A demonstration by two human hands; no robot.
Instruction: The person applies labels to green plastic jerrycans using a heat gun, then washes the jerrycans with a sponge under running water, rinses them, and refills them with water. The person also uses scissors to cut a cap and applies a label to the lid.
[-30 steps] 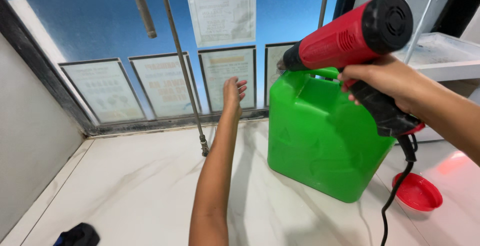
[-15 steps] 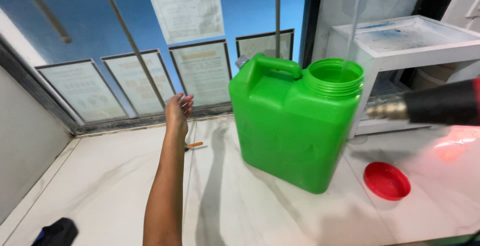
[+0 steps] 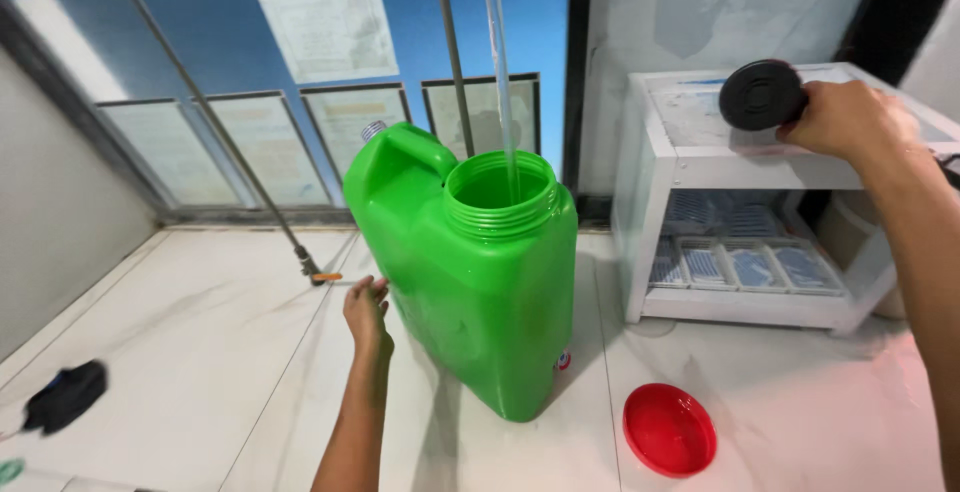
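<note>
My right hand [image 3: 850,120] is raised up and to the side, fingers closed around a tool whose round black end [image 3: 762,95] faces me; the rest of the tool is hidden behind my hand. It hovers just over the top of a small white shelf unit [image 3: 660,152], which has flat packets stacked on its lower level.

My left hand [image 3: 366,304] is held out low in front of me, fingers loosely curled and holding nothing, just beside the left face of a big green jug [image 3: 470,282]. I cannot tell whether the fingertips touch it. The jug stands upright on the pale floor between my two hands, its wide mouth uncapped, with a clear tube [image 3: 500,62] hanging down into the opening.

Below my right arm, near the jug's base, a red lid [image 3: 669,430] lies flat on the floor. Far off to my left lies a dark, blurred object [image 3: 65,395].
</note>
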